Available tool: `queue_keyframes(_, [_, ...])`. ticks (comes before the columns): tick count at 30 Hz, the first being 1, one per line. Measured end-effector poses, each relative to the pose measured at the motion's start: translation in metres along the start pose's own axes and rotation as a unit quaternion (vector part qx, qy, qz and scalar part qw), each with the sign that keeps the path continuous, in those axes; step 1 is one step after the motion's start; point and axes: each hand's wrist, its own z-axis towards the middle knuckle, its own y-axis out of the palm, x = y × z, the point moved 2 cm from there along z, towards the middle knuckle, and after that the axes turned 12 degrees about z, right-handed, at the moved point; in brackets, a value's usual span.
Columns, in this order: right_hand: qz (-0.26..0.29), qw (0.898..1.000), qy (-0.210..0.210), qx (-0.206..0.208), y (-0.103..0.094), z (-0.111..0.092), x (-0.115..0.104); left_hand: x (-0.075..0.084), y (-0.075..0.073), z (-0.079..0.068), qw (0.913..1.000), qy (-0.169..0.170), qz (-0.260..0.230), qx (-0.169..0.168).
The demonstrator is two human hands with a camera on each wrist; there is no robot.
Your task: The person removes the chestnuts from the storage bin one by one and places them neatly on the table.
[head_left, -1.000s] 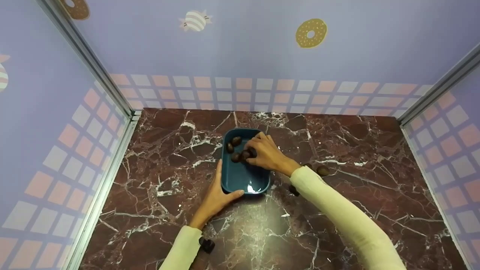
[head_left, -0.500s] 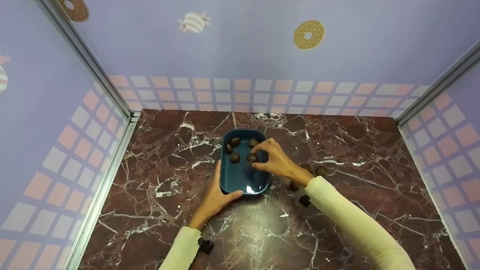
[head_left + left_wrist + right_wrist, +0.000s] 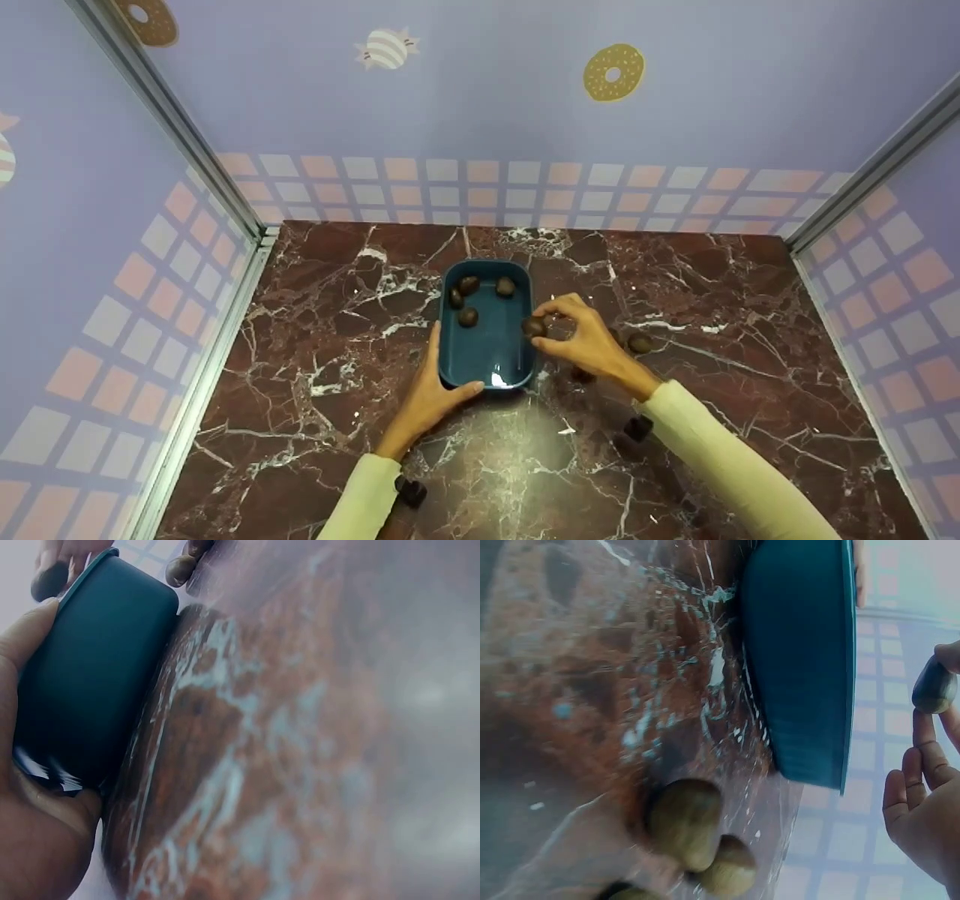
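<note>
A dark blue rectangular tray (image 3: pixel 487 356) sits on the marble table with several brown chestnuts (image 3: pixel 469 285) at its far end. My left hand (image 3: pixel 450 371) grips the tray's near left corner, thumb along the near wall; the left wrist view shows the palm against the tray wall (image 3: pixel 90 675). My right hand (image 3: pixel 537 331) pinches one chestnut (image 3: pixel 534 327) between thumb and fingertips, just over the tray's right rim. In the right wrist view that chestnut (image 3: pixel 934 686) is held at the fingertips beside the tray (image 3: pixel 802 660).
Loose chestnuts (image 3: pixel 640 343) lie on the table to the right of the tray, two of them (image 3: pixel 684 821) close in the right wrist view. Purple patterned walls with metal corner posts (image 3: pixel 195 172) enclose the table on three sides.
My right hand has drawn back from among the chestnuts in the tray, moving right and nearer with one chestnut pinched, to the tray's right rim. My left hand has stayed on the tray.
</note>
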Motion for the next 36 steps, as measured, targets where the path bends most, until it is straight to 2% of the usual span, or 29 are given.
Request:
queue_keyframes(12, [0.009,0.995,0.052,0.085,-0.036,-0.048,0.012,-0.001,0.0,-0.001,1.0,0.0,-0.001,0.008])
queue_keyframes(19, [-0.006,0.992,0.054,0.118,-0.048,-0.072,0.022,-0.001,0.001,-0.003,1.0,-0.001,-0.009,0.002])
queue_keyframes(26, [-0.026,0.982,0.082,0.167,-0.057,-0.092,0.023,-0.001,0.002,0.0,1.0,0.004,-0.007,0.003])
queue_keyframes(31, [-0.018,0.98,0.072,0.185,-0.065,-0.101,0.018,0.001,0.001,0.0,1.0,-0.001,-0.007,0.001])
queue_keyframes(36, [-0.022,0.977,0.065,0.203,-0.077,-0.11,0.033,0.001,0.0,0.0,1.0,-0.002,0.0,0.002])
